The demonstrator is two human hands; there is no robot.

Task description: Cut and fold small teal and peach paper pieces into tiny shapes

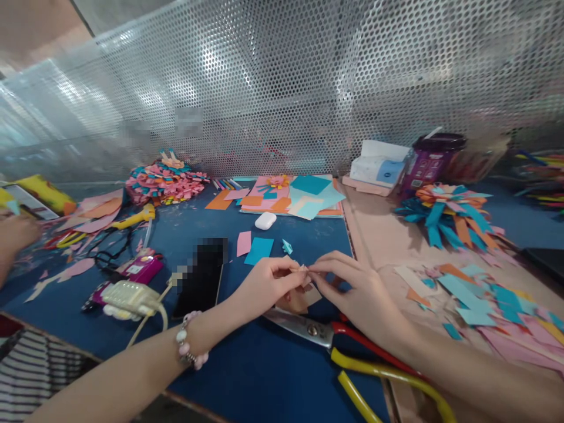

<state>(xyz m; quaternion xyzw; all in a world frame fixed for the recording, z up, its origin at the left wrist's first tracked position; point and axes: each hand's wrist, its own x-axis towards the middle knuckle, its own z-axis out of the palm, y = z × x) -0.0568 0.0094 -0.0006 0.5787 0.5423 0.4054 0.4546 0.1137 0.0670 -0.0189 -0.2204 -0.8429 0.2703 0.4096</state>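
My left hand [264, 285] and my right hand [352, 291] meet over the blue table [264, 364], fingertips pinched together on a small folded pink paper piece [303, 270]. More pink paper [297, 301] lies under the hands. Large scissors [352, 346] with red and yellow handles rest on the table just below my right wrist. A beaded bracelet [188, 346] circles my left wrist. A tiny folded blue paper piece [287, 247] sits just beyond my hands.
A phone [200, 279], a white charger [127, 296] and a glue gun [136, 217] lie left. Paper stacks [293, 200], paper flowers [165, 176] [449, 211], a tissue box [379, 167] and a purple jar [434, 161] stand behind. Another person's hand [15, 235] shows far left. Paper scraps [484, 299] litter the right.
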